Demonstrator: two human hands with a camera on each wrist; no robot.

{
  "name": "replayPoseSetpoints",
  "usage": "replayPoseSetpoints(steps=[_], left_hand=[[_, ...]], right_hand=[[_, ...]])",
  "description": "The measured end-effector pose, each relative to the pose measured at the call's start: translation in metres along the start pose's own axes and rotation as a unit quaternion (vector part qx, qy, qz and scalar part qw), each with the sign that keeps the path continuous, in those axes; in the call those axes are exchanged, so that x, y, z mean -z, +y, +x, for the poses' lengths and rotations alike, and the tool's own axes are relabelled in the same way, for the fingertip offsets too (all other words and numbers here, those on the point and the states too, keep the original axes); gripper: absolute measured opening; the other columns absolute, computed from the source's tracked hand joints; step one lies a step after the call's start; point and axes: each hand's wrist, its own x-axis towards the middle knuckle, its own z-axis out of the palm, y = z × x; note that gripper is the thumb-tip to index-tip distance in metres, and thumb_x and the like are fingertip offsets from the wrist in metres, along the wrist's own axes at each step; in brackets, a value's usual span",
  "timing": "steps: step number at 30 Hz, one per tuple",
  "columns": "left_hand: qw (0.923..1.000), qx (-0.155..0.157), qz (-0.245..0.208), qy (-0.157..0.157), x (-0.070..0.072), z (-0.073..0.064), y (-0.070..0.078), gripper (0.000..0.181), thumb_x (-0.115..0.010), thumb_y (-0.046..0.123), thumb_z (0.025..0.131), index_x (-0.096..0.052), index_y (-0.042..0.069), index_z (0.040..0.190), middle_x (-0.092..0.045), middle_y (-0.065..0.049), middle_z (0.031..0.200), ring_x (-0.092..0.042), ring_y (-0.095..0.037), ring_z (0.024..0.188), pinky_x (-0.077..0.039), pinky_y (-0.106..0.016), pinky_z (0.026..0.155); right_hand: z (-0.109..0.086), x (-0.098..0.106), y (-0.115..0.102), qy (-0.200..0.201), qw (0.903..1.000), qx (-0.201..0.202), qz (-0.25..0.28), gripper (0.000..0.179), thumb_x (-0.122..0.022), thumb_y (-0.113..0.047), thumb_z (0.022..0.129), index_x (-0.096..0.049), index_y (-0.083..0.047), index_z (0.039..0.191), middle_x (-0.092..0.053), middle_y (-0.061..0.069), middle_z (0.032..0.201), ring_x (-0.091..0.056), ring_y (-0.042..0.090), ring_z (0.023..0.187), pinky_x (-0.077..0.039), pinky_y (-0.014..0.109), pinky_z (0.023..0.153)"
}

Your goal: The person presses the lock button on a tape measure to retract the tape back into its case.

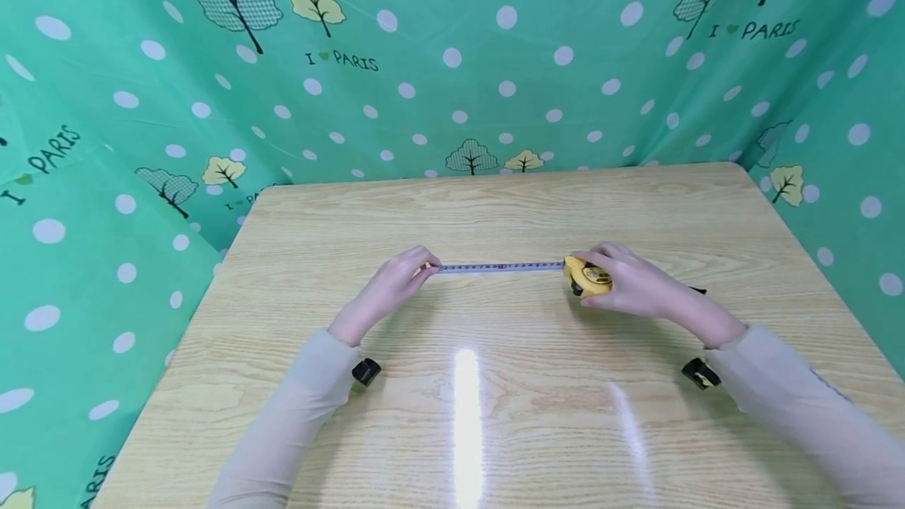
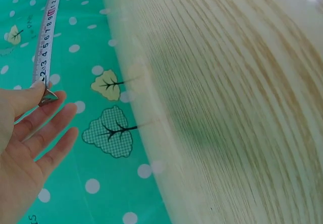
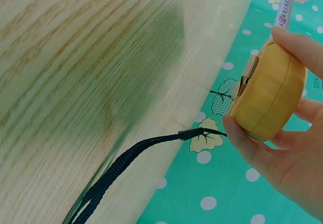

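Note:
A yellow tape measure point(image 1: 591, 276) is gripped in my right hand point(image 1: 633, 283), thumb on one side of the case and fingers round the other. Its white blade point(image 1: 502, 266) runs out straight and level to the left, above the table. At the blade's free end my left hand point(image 1: 394, 286) pinches the metal end hook point(image 2: 49, 98) between thumb and forefinger; the other fingers are spread loosely. From the case hangs a black wrist strap point(image 3: 136, 151), plain in the right wrist view.
Beneath both hands spreads a wood-grain table point(image 1: 424, 430). A green curtain point(image 1: 452, 100) with dots and trees stands behind its far edge and along the sides. Small black devices point(image 1: 366, 371) sit at both wrists.

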Motion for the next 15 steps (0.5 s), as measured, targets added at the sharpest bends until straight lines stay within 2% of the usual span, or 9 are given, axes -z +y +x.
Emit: replayPoseSetpoints(steps=[15], left_hand=[[1.0,0.005,0.002,-0.007,-0.0058,0.0043,0.0044,0.008,-0.056,0.006,0.086,-0.059,0.003,0.093,-0.06,-0.004,0.088,-0.058,-0.014,0.079,-0.049,-0.023,0.07]], right_hand=[[0.0015,-0.0054,-0.0004,0.018,0.9997,0.016,-0.003,0.07,-0.075,-0.027,0.07,-0.044,-0.004,0.128,-0.047,0.018,0.112,-0.047,0.031,0.098,-0.048,0.038,0.069]])
